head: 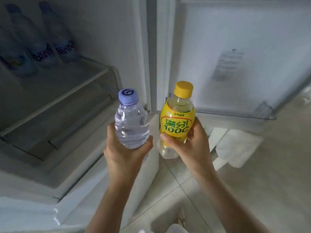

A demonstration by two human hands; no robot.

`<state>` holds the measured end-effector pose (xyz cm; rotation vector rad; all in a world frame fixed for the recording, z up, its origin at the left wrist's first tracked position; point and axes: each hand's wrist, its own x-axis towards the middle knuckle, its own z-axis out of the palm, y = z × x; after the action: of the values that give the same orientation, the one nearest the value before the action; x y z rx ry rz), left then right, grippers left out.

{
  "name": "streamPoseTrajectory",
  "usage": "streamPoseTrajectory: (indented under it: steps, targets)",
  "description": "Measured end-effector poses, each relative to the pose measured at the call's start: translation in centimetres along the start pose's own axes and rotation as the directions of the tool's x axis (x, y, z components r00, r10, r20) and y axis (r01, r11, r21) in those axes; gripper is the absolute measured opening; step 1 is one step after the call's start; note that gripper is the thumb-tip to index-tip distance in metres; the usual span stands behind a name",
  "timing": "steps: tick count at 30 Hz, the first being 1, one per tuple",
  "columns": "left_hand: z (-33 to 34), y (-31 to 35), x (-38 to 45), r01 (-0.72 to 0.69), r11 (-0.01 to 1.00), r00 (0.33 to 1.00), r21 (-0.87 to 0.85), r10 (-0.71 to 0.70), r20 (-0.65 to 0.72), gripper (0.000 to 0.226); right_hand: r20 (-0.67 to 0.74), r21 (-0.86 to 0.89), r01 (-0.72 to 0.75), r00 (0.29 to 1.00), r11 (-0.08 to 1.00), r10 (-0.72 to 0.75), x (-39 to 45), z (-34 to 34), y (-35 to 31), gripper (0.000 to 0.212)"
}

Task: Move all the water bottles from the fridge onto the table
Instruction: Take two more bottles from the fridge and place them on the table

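We hold a water bottle (132, 121) in our left hand (124, 148) and a yellow bottle (176, 121) in our right hand (193, 142), fingers (165, 137) curled round each, upright for carrying from the fridge (58, 101)

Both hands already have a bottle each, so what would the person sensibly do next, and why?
Probably turn away and carry both to the table. The left hand holds a clear water bottle, the right hand a yellow-labelled bottle, so neither grip is free for the bottles on the fridge shelf.

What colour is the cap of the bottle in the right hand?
Yellow. The cap matches the yellow label of the bottle in the right hand; the head view shows it.
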<state>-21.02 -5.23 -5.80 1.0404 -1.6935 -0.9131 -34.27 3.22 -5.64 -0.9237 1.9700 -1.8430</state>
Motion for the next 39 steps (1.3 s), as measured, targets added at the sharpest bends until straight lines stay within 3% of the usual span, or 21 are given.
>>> streamPoseTrajectory:
  steps: [4, 9, 14, 21, 27, 30, 34, 39]
  targets:
    - [4.3, 1.4, -4.6, 0.003, 0.999, 0.978, -0.042, 0.006, 0.210, 0.063, -0.134, -0.073, -0.144, 0.982, 0.987, 0.134, -4.2, -7.2, 2.1, 0.053]
    - [11.0, 3.2, -11.5, 0.021, 0.999, 0.892, -0.037, -0.002, 0.451, 0.056, -0.280, -0.081, -0.284, 0.926, 0.955, 0.251, -9.4, -16.6, 4.9, 0.058]
    - [17.6, 5.4, -19.4, 0.098, 0.995, 0.809, -0.004, -0.077, 0.583, 0.057, -0.373, -0.085, -0.400, 0.862, 0.912, 0.343, -14.2, -26.1, 7.8, 0.062]
    - [26.3, 8.7, -28.3, 0.174, 0.985, 0.640, 0.014, -0.124, 0.758, 0.059, -0.487, -0.064, -0.488, 0.777, 0.871, 0.399, -17.5, -37.7, 10.7, 0.065]
    - [33.6, 9.9, -29.3, 0.138, 0.990, 0.570, 0.042, -0.114, 0.814, 0.075, -0.549, 0.015, -0.538, 0.700, 0.843, 0.457, -16.6, -43.9, 13.2, 0.057]
    - [37.5, 10.1, -28.5, 0.104, 0.993, 0.568, 0.059, -0.108, 0.816, 0.074, -0.581, 0.052, -0.554, 0.660, 0.831, 0.477, -14.2, -46.3, 15.1, 0.052]
    - [43.7, 9.9, -26.5, 0.081, 0.993, 0.556, 0.091, -0.121, 0.823, 0.070, -0.579, 0.081, -0.554, 0.650, 0.829, 0.491, -8.9, -49.2, 17.6, 0.050]
    - [50.9, 11.7, -22.8, 0.069, 0.994, 0.591, 0.087, -0.111, 0.799, 0.064, -0.567, 0.064, -0.548, 0.668, 0.834, 0.483, -1.0, -52.9, 19.4, 0.051]
